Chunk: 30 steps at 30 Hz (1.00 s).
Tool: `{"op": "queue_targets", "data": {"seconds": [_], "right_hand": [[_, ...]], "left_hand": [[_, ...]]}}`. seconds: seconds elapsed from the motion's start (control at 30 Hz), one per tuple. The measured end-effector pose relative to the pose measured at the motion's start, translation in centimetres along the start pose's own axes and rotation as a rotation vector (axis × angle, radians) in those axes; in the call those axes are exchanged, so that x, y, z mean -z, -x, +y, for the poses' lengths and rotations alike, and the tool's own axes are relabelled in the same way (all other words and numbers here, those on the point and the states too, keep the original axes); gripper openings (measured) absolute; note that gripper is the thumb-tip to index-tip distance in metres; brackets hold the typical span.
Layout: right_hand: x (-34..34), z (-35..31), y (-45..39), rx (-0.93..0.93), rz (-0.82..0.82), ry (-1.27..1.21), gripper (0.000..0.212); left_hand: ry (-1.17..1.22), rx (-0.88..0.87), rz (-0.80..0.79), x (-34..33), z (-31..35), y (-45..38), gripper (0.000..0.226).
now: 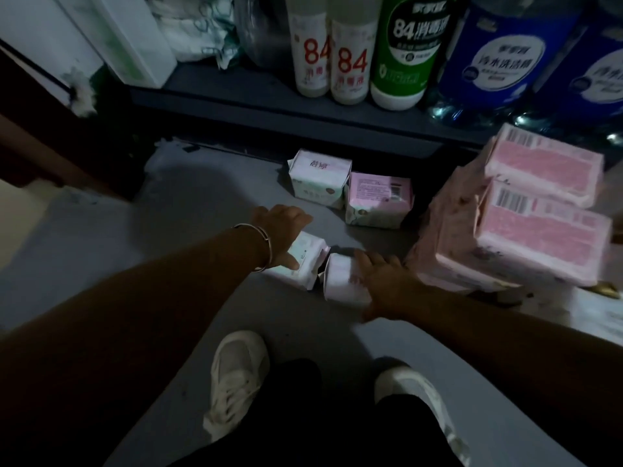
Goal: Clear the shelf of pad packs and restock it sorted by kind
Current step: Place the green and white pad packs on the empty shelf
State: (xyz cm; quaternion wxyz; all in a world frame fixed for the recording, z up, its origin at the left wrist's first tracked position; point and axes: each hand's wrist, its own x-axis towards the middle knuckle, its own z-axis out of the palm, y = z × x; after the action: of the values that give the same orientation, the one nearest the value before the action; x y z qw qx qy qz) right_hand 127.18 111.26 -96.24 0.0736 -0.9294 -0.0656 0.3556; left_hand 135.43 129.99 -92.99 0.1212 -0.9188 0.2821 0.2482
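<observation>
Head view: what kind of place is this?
Likely a small shop or stockroom aisle: disinfectant bottles lined up on a low shelf, pink pad packs stacked on the floor.

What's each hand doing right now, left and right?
Left hand: grips the pale green-white pad pack on the floor.
Right hand: fingers fairly straight, resting on the white-pink pad pack beside it.

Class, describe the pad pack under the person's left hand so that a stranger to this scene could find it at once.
Start at the dark shelf board carrying the tall white and green disinfectant bottles, then drop to the grey floor before it. Nearest the white shoes lie two small packs side by side; it is the pale mint-white soft pack under the braceleted left hand, not the pinkish pack.
</observation>
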Motion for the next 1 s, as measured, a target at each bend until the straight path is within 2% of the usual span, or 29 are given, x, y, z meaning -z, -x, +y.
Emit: {"op": "queue_targets", "data": {"seconds": [0.2, 0.3, 0.5, 0.67, 0.77, 0.87, 1.0], "right_hand": [[0.6, -0.1, -1.4, -0.084, 0.105, -0.196, 0.087], [1.3, 0.1, -1.8, -0.178, 0.148, -0.306, 0.088], [1.5, -0.8, -2.0, -0.196, 0.168, -0.276, 0.089], [1.2, -1.8, -1.9, -0.177, 0.156, -0.267, 0.091], [1.4, -2.2, -1.7, -0.167, 0.151, -0.270, 0.089], [2.2, -2.1, -1.4, -0.156, 0.210, -0.253, 0.091], [4.5, -2.3, -0.3, -0.142, 0.316, -0.337, 0.088]], "left_hand": [[0.048, 0.041, 0.001, -1.8, -0.4, -1.5, 0.080], [-0.020, 0.097, 0.002, -2.6, -0.2, -1.8, 0.084], [-0.101, 0.108, -0.091, -3.6, -0.7, -0.1, 0.084], [0.128, 0.105, -0.152, -5.0, -0.8, 1.1, 0.095], [0.136, 0.072, -0.191, -4.8, -0.9, 1.2, 0.105], [0.108, 0.020, -0.150, -3.4, -1.8, 1.2, 0.091], [0.160, -0.028, -0.044, 0.1, -4.5, 1.1, 0.085]]}}
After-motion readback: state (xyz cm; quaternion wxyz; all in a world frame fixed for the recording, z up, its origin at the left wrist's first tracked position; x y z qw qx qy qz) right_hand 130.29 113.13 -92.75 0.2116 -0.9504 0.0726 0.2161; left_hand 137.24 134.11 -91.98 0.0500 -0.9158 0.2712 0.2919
